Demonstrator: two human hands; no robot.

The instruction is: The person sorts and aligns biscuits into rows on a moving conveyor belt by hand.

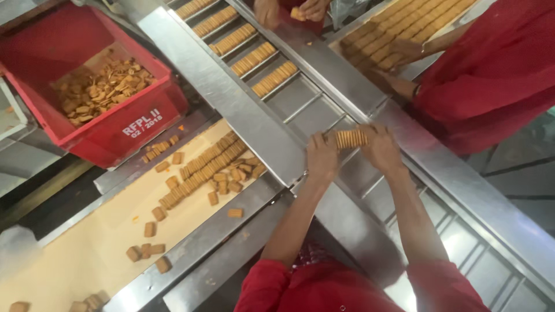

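Left hand (pixel 321 156) and right hand (pixel 381 147) are clamped on either end of a short biscuit stack (pixel 351 138), held on edge over a slot of the steel conveyor channel (pixel 315 107). Likely light, brittle, loose slices: only end pressure keeps the row together, so grip the end faces square, don't bend. More stacks (pixel 254 58) sit further up the channel. Loose biscuits (pixel 222 185) lie on the cream belt (pixel 87 260); a red crate (pixel 139 124) holds broken pieces.
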